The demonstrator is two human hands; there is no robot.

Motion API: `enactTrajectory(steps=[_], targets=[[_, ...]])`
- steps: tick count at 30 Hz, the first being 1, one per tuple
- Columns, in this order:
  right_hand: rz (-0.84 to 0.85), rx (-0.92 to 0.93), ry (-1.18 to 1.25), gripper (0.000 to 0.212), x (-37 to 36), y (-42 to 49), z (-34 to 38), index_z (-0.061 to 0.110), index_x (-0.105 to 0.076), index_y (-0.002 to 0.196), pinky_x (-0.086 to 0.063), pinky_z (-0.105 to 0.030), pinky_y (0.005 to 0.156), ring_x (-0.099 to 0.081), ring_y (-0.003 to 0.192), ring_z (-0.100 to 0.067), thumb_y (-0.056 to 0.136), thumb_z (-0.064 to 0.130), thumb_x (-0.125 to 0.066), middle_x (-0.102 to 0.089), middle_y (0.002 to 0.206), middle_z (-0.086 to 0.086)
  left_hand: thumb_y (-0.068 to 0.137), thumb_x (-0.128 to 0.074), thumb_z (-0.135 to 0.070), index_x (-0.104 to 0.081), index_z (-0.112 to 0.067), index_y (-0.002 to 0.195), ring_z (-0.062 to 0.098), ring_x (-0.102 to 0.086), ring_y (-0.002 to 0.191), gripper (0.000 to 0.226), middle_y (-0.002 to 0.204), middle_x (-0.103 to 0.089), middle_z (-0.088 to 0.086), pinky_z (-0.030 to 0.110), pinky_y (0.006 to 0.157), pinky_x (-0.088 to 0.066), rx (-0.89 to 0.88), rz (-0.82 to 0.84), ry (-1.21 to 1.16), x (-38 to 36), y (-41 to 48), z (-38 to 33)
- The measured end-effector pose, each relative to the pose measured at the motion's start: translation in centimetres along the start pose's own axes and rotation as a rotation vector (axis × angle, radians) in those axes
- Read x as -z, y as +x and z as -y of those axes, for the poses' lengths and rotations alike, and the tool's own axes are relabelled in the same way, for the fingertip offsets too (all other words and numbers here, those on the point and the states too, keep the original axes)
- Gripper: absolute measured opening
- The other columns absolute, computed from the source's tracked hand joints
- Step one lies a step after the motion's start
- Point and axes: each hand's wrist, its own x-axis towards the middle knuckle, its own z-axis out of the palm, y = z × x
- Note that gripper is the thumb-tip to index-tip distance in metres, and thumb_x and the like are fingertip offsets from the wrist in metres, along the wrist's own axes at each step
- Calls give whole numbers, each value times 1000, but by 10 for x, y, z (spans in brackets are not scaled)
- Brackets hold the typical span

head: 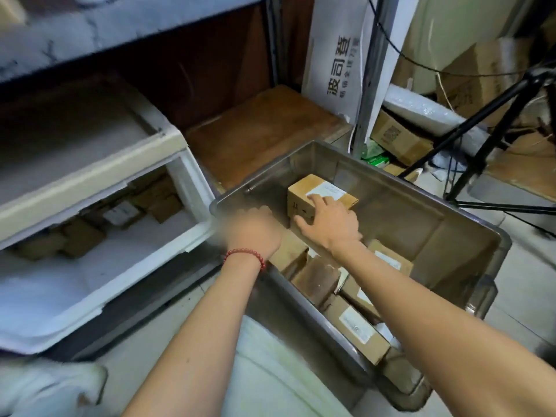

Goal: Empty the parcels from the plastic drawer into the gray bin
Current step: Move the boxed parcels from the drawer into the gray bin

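Note:
The white plastic drawer (144, 266) stands pulled open at the left, with several small cardboard parcels (81, 236) toward its back. The gray bin (406, 224) sits on the floor to its right and holds several parcels (358, 326). My right hand (331, 221) rests with spread fingers on top of a labelled cardboard parcel (301, 188) at the bin's far end. My left hand (252, 230), with a red bead bracelet, is motion-blurred over the bin's near-left rim, just above another parcel (288, 257). Its grasp is unclear.
A cream upper drawer (90, 170) sits above the open one, under a gray shelf (120, 22). A wooden board (264, 130) lies behind the bin. Black tripod legs (487, 139), cardboard boxes (397, 139) and a white printed carton (340, 55) crowd the right.

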Motion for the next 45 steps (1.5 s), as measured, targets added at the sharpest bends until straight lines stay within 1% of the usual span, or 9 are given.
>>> enactTrajectory(steps=[5, 9, 12, 16, 20, 24, 35, 40, 45], targets=[[33, 187, 67, 64, 8, -28, 83, 25, -39, 142, -42, -47, 104, -46, 129, -28, 90, 62, -46, -46, 143, -4, 92, -48, -45, -50, -26, 128, 26, -50, 118, 41, 123, -60, 3, 40, 93, -38, 145, -60, -8, 30, -55, 65], [108, 339, 61, 66, -3, -61, 139, 22, -39, 142, -45, -44, 98, -48, 123, -28, 89, 62, -47, -47, 138, -6, 92, -48, -43, -49, -26, 128, 26, -50, 115, 40, 121, -60, 3, 39, 91, -39, 306, -79, -23, 40, -108, 127], [156, 349, 109, 66, -14, -75, 159, 20, -41, 140, -48, -45, 94, -47, 124, -29, 89, 62, -48, -45, 138, -8, 92, -47, -43, -48, -27, 128, 24, -51, 114, 39, 121, -60, 1, 37, 88, -39, 352, -84, -36, 43, -132, 155], [220, 391, 143, 68, -31, -102, 196, 18, -41, 139, -47, -46, 95, -48, 124, -33, 88, 63, -49, -45, 140, -9, 92, -47, -44, -48, -26, 129, 25, -50, 117, 41, 125, -59, 0, 38, 90, -38, 484, -100, -42, 48, -177, 202], [242, 397, 184, 67, -53, -120, 212, 18, -39, 139, -46, -47, 96, -45, 126, -31, 89, 62, -50, -43, 138, -8, 91, -48, -46, -46, -26, 129, 27, -50, 116, 44, 127, -56, 1, 38, 90, -38, 590, -109, -56, 38, -205, 230], [238, 428, 142, 68, -72, -126, 214, 19, -39, 139, -45, -46, 97, -44, 126, -28, 88, 63, -51, -42, 138, -7, 92, -47, -47, -41, -25, 137, 27, -48, 120, 50, 133, -53, 2, 40, 91, -38, 561, -155, -56, 30, -199, 233], [178, 521, 129, 66, -93, -91, 227, 20, -40, 140, -46, -44, 96, -44, 126, -27, 89, 61, -51, -40, 141, -6, 93, -47, -45, -31, -24, 145, 29, -45, 125, 58, 143, -43, 5, 44, 94, -38, 586, -106, -52, -9, -164, 257], [181, 575, 79, 65, -112, -63, 239, 20, -39, 140, -47, -40, 90, -44, 124, -25, 90, 59, -51, -40, 139, -6, 93, -46, -46, -35, -25, 143, 28, -45, 123, 55, 139, -45, 5, 41, 89, -39, 570, -51, 33, -29, -148, 280], [191, 585, 61, 68, -135, -31, 260, 16, -34, 142, -44, -43, 96, -42, 128, -29, 91, 59, -50, -35, 144, -10, 93, -48, -43, -40, -22, 141, 30, -42, 126, 54, 142, -42, 7, 41, 95, -36, 595, -21, 26, -38, -118, 312]])
